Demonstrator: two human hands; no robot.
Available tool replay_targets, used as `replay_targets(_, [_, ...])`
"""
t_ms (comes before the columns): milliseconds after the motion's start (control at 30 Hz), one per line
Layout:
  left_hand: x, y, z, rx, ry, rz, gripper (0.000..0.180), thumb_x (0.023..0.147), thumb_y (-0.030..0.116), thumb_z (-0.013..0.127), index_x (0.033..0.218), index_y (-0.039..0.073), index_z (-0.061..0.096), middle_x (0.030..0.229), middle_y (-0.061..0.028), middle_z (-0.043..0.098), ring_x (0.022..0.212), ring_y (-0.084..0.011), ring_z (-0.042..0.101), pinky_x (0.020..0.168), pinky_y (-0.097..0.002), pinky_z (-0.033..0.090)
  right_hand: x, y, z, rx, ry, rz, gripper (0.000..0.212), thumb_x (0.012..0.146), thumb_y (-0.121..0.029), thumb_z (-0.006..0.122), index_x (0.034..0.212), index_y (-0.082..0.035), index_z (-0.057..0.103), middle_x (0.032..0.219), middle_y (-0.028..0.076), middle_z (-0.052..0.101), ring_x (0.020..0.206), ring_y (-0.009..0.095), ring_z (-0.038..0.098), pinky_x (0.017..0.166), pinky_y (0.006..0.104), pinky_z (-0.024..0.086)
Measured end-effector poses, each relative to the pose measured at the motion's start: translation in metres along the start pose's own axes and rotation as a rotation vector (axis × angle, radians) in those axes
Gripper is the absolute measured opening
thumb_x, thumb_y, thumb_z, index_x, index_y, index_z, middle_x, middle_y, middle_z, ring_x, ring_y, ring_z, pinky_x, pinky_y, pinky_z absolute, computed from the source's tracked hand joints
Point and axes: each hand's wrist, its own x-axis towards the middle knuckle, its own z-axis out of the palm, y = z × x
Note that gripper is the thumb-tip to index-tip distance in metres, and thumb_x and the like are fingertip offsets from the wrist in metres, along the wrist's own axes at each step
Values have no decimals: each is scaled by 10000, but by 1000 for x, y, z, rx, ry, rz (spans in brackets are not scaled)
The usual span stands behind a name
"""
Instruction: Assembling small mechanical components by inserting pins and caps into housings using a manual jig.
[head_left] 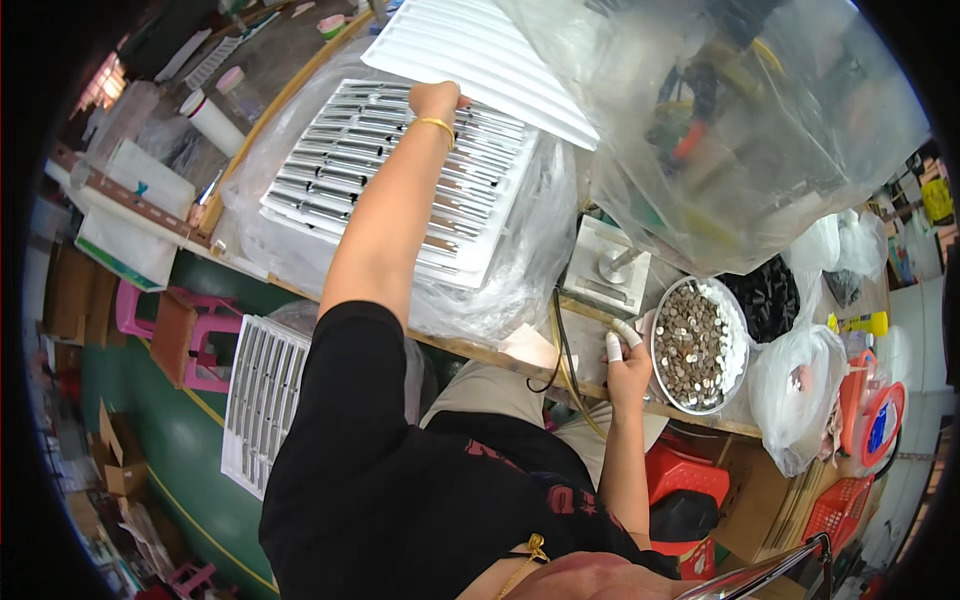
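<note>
My left hand (437, 101) reaches to the far side of a white ribbed tray (490, 265) filled with rows of slim silver metal tubes (345, 150). Its fingers curl downward over the tubes, and whatever they pinch is hidden beneath the hand. Close to the table's front edge is my right hand (627, 372), with white covers on the thumb and a finger. Those two fingertips are slightly apart, with nothing visible between them. Just right of it stands a round metal bowl (657, 372) of small brownish and silvery pieces (692, 345).
A metal fixture (606, 268) with a post stands beyond my right hand, cables (567, 345) hanging nearby. Clear plastic sheeting (740, 190) drapes over the far right. Another white ribbed tray (480, 50) lies behind the filled one. Black parts (765, 300) and a plastic bag (797, 390) flank the bowl.
</note>
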Motion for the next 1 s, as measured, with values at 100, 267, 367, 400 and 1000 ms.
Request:
replay_targets(100, [8,-12,6,112,44,-44,158,722,-71,574,845,-170,570,730,-230,642,560,-256,662,450,-288,508,1,8,0,-74,10,-8,262,855,-82,644,1110,-20,647,684,-38,493,569,40,409,509,194,348])
replay_targets(267, [44,-31,-3,348,-223,35,315,722,191,768,771,-88,629,718,-173,655,559,-214,638,489,-292,499,3,7,-2,-13,29,27,252,857,-78,642,1102,-18,649,635,-53,494,562,36,403,501,191,335])
replay_targets(367, [7,4,-44,1082,-443,456,610,675,353,816,1019,-102,600,789,-151,660,750,-257,641,714,-353,505,7,10,-1,0,2,-1,259,853,-73,646,1106,-15,646,640,-54,491,562,33,403,501,188,332])
replay_targets(400, [-43,20,-51,1134,-551,594,673,676,350,815,1126,-87,572,864,-159,664,834,-272,637,786,-361,495,6,6,-3,12,13,11,262,850,-66,647,1108,-20,648,639,-54,483,560,33,394,500,191,329])
replay_targets(1000, [-158,8,-104,1445,-1112,1189,612,604,-37,620,1196,-14,466,1062,-178,509,1001,-347,479,868,-402,402,151,-48,-100,-792,198,-511,165,800,-146,612,930,-83,691,877,142,661,818,343,635,710,422,510])
